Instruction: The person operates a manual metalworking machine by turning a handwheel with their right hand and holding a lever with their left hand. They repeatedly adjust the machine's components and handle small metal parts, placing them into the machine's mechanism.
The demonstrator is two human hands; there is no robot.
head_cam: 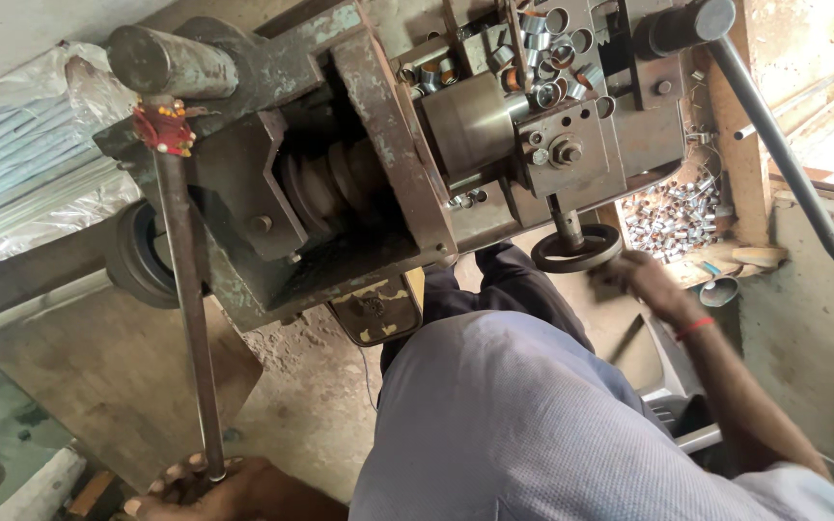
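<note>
While the left hand (209,487) sits at the bottom edge of the view, its fingers (180,473) are curled round the lower end of a long steel lever (190,318), gripping it tight. That lever runs up, nearly upright in the view, to a thick round bar (171,63) at the top left of the machine (340,164), where a red tassel (161,127) is tied round it. The right hand (644,280) is out by the small black handwheel (576,249), touching its right rim; its fingers are blurred, so whether they clasp the rim or only rest on it cannot be told. A red band (695,328) circles the right wrist. The handwheel hangs on a short shaft below the machine's grey block (571,145). Short metal rings (557,53) lie heaped on the machine top, and many more rings fill a wooden tray (740,193) just right of the handwheel. A second long lever (784,159) slants down to the right from a black knob (692,24). Stepped pulleys (325,188) show in the machine's open middle. Clear plastic sheet (31,164) lies at far left, and the person's grey shirt (523,425) fills the lower centre above a dusty floor (311,405).
</note>
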